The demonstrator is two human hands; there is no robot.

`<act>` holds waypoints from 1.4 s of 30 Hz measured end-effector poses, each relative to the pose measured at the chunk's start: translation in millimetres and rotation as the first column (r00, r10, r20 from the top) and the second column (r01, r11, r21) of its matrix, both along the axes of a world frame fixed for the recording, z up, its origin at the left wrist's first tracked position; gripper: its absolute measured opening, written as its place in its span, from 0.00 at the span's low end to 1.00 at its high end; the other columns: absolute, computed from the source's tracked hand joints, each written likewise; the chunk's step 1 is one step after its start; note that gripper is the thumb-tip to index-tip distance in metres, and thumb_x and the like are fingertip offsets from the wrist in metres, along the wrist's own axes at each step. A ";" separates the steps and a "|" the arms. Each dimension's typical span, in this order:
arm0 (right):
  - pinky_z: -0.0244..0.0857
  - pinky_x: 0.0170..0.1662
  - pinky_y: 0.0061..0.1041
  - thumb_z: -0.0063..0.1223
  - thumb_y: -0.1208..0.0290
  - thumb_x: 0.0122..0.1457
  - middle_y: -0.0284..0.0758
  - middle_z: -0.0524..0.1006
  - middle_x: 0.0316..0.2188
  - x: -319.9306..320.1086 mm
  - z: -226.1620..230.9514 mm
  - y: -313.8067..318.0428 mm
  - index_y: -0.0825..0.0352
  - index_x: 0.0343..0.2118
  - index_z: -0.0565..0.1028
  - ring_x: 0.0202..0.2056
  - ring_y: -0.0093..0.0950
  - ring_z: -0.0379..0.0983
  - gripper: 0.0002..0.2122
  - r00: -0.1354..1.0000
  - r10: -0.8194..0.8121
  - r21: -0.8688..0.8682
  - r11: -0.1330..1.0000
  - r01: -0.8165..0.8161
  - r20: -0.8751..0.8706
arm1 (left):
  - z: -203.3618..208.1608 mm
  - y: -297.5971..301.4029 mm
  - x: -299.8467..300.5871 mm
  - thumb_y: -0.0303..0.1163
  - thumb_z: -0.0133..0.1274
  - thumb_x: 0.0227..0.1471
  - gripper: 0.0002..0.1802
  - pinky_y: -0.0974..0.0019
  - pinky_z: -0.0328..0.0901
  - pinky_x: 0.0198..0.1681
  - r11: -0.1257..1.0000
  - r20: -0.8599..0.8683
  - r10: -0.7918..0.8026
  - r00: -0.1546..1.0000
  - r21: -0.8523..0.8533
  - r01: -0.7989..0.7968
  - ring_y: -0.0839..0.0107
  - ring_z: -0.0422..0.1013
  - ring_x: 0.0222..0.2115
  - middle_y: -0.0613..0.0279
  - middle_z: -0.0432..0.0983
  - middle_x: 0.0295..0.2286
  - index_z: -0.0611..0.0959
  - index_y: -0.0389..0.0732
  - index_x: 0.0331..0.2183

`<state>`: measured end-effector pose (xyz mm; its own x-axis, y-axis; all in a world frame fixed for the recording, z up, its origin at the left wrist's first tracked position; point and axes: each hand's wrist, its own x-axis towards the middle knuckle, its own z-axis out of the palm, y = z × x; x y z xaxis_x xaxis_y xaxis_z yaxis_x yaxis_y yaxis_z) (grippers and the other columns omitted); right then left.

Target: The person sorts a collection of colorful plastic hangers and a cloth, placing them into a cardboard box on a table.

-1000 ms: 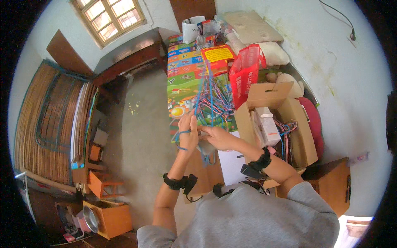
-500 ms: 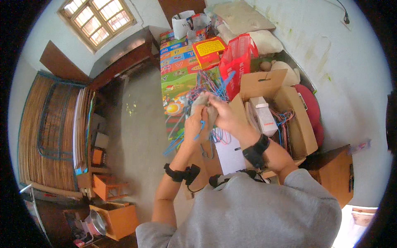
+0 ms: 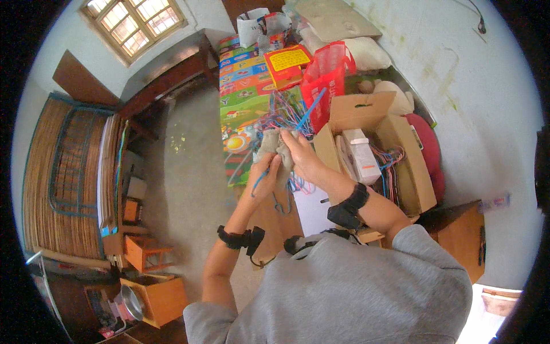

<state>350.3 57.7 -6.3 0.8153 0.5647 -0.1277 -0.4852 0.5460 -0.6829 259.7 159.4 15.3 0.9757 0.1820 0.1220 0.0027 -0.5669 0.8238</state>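
Both hands meet over the near part of the colourful mat, closed on a crumpled grey-beige cloth [image 3: 285, 156]. My left hand [image 3: 263, 176] grips it from the lower left, and a thin blue wire [image 3: 259, 182] passes by its fingers. From the right, my right hand [image 3: 302, 156] pinches the cloth with thumb and fingers. What lies inside the folds is hidden. Just beyond is a tangled heap of thin blue and pink coated wires [image 3: 282, 113], some of them apparently hangers. A broader blue strip [image 3: 312, 110] sticks up out of it.
Right of my hands, an open cardboard box [image 3: 413, 166] holds a white carton [image 3: 362, 157] and more wires. Behind stand a red bag [image 3: 326, 83] and a red-and-yellow box [image 3: 288, 66]. A white sheet [image 3: 314, 213] lies near me. Wooden stools [image 3: 150, 252] stand at left.
The cloth is spread differently, with folds now showing on both sides of my right thumb. My hands have shifted slightly left, and the whole view has moved a little.
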 end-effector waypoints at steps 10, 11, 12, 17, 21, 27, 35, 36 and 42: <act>0.62 0.42 0.21 0.41 0.63 0.59 0.35 0.71 0.38 61.8 60.3 -80.3 0.66 0.46 0.64 0.38 0.22 0.68 0.16 0.769 -0.490 0.049 0.854 0.518 0.409 | 40.0 34.2 -10.5 0.36 0.45 0.52 0.13 0.71 0.60 0.27 0.968 0.179 0.133 0.975 -0.234 -0.089 0.78 0.64 0.24 0.64 0.70 0.21 0.75 0.35 0.28; 0.62 0.43 0.21 0.40 0.62 0.59 0.35 0.71 0.38 64.5 66.0 -77.3 0.66 0.47 0.64 0.38 0.22 0.67 0.17 0.757 -0.519 0.192 0.854 0.484 0.398 | 44.0 28.4 -9.2 0.35 0.45 0.52 0.12 0.72 0.60 0.27 0.965 0.118 0.132 0.984 -0.241 -0.101 0.78 0.64 0.24 0.63 0.70 0.21 0.75 0.35 0.28; 0.62 0.42 0.21 0.41 0.61 0.58 0.35 0.71 0.38 62.7 67.7 -68.5 0.66 0.47 0.63 0.39 0.22 0.67 0.18 0.778 -0.472 -0.005 0.854 0.521 0.415 | 47.5 20.1 -7.5 0.35 0.45 0.52 0.12 0.73 0.60 0.27 0.993 0.142 0.061 0.988 -0.113 -0.045 0.78 0.64 0.23 0.63 0.70 0.20 0.74 0.35 0.27; 0.60 0.44 0.22 0.39 0.63 0.58 0.39 0.70 0.39 10.2 42.1 -16.0 0.68 0.48 0.62 0.39 0.25 0.67 0.18 0.569 -0.224 -0.235 0.747 0.622 0.791 | 65.0 -16.1 6.4 0.35 0.44 0.53 0.12 0.71 0.60 0.25 0.995 0.304 -0.037 0.952 -0.076 0.063 0.77 0.64 0.20 0.61 0.69 0.19 0.74 0.36 0.29; 0.57 0.47 0.21 0.37 0.71 0.57 0.38 0.68 0.41 3.5 37.9 -27.3 0.71 0.49 0.61 0.42 0.24 0.64 0.17 0.639 -0.253 -0.167 0.836 0.522 0.727 | 69.2 -10.6 -1.3 0.35 0.44 0.53 0.12 0.72 0.60 0.25 0.993 0.282 0.004 0.959 -0.112 0.028 0.76 0.64 0.21 0.61 0.69 0.20 0.73 0.36 0.31; 0.59 0.46 0.25 0.37 0.65 0.60 0.36 0.69 0.40 35.7 61.4 -59.4 0.69 0.44 0.65 0.42 0.25 0.64 0.14 0.517 -0.615 0.039 0.665 0.746 0.595 | 67.4 8.2 -6.1 0.35 0.40 0.55 0.11 0.79 0.51 0.15 0.932 0.339 0.193 0.921 -0.358 -0.064 0.87 0.52 0.12 0.74 0.57 0.13 0.67 0.40 0.25; 0.56 0.47 0.26 0.35 0.63 0.60 0.41 0.68 0.40 -3.7 6.6 -0.5 0.69 0.47 0.61 0.42 0.28 0.63 0.17 0.761 -0.408 -0.219 0.792 0.570 0.505 | 65.9 -26.6 3.2 0.33 0.41 0.55 0.09 0.78 0.47 0.13 0.900 0.400 0.038 0.916 -0.411 0.142 0.86 0.53 0.11 0.75 0.58 0.13 0.70 0.40 0.26; 0.56 0.47 0.26 0.35 0.63 0.60 0.41 0.68 0.40 -12.3 -1.3 1.6 0.69 0.47 0.61 0.42 0.28 0.63 0.17 0.755 -0.373 -0.252 0.784 0.568 0.539 | 67.6 -23.7 4.1 0.35 0.41 0.55 0.10 0.78 0.45 0.12 0.922 0.485 0.116 0.867 -0.377 0.088 0.86 0.50 0.11 0.75 0.55 0.12 0.70 0.40 0.25; 0.57 0.45 0.28 0.36 0.61 0.60 0.44 0.68 0.38 -49.9 -30.5 -0.7 0.69 0.47 0.60 0.40 0.32 0.65 0.18 0.851 -0.085 -0.468 0.805 0.366 0.519 | 74.9 15.8 7.2 0.37 0.40 0.56 0.13 0.76 0.40 0.11 0.607 0.419 0.184 0.889 -0.760 0.233 0.86 0.47 0.09 0.75 0.53 0.10 0.69 0.39 0.24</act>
